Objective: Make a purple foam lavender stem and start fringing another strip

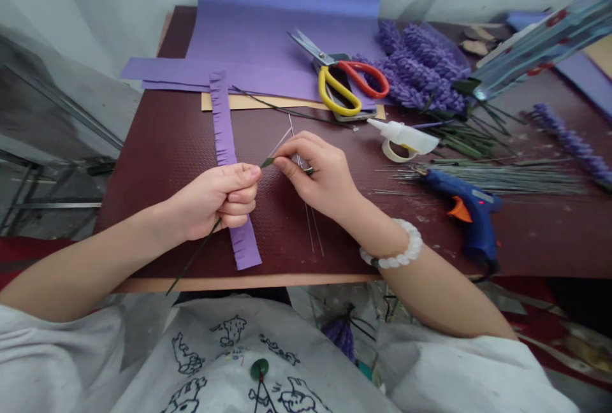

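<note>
Head view, and here we go: the left hand (215,199) is curled into a tight fist around a green wire stem (194,259), its lower end poking out below the little finger and its leafy green tip jutting past the thumb. Right hand (318,174) sits close by, thumb and forefinger pinching that tip, so the hands are together with only the stem between them. A fringed purple strip (224,126) runs under the fist along the mat (157,164) (gripped or just lying beneath, I can't tell from here). Good form at this moment: a steady fist and a small, firm pinch right at the tip, so the stem can't wander. Thin wires (308,222) lie under the right hand, while scissors (351,78), a glue bottle (406,136), a glue gun (466,215) and purple flower spikes (421,69) sit further across the mat.
</note>
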### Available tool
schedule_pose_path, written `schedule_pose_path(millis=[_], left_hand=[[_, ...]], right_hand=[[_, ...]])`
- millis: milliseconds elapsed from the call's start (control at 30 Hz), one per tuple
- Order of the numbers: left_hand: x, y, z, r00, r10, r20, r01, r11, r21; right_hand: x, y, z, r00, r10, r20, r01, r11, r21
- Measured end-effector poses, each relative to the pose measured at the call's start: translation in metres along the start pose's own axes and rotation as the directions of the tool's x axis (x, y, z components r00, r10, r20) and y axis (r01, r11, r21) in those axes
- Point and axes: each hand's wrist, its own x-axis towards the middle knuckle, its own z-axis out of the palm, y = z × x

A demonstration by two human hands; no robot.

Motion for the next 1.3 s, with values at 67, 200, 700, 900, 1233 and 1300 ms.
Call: schedule_pose_path(millis=[67, 200, 700, 900, 1233, 1300], left_hand=[[0.0002, -0.0001, -0.0008, 1.000, 0.005, 0.003, -0.005, 1.000, -0.001], [0.0016, -0.0021, -0.0041, 0.999, 0.025, 0.021, -0.025, 1.000, 0.010], [-0.0009, 0.0037, -0.0019, 0.997, -0.072, 0.004, 0.072, 0.997, -0.027], [0.0016, -0.0027, -0.0058, 0.999, -0.006, 0.047, 0.006, 1.000, -0.006], [0.0030, -0.0003, -0.0019, 1.000, -0.006, -0.030, 0.005, 0.999, -0.033], [0.0028, -0.0006, -0.0015, 0.999, 0.012, -0.036, -0.013, 1.000, -0.017]], right_hand=[[-0.0006, -0.0009, 0.0003, 1.000, 0.006, 0.010, -0.006, 1.000, 0.008], [-0.0012, -0.0026, 0.0004, 0.998, 0.050, 0.033, -0.050, 0.999, 0.000], [-0.0004, -0.0037, 0.0024, 0.998, 0.022, 0.065, -0.025, 0.999, 0.042], [0.0000, -0.0024, 0.0019, 0.999, 0.049, -0.003, -0.049, 0.999, 0.020], [-0.0016, 0.0010, 0.0041, 0.999, 0.053, -0.010, -0.053, 0.998, 0.039], [-0.0019, 0.0014, 0.0044, 0.999, 0.047, -0.020, -0.046, 0.998, 0.030]])
